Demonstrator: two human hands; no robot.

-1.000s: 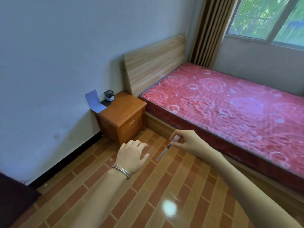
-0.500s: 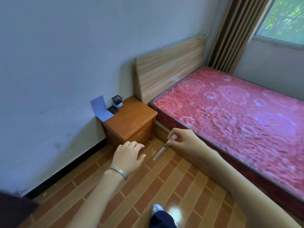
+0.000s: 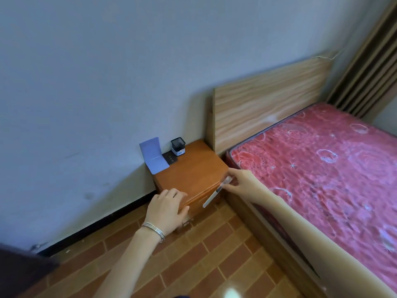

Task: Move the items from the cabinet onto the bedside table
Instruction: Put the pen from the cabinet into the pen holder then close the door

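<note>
1. R hand pinches pen by upper end; pen slants down over front-right corner of table.
2. L hand: loosely curled, holding nothing, at table's front edge.
3. Blue card & black cup at table rear, by wall.

Just the one head cam, up at standing height, facing forward and down at the table by the wall, pretty close. Bed on the right, floor along the bottom.
</note>
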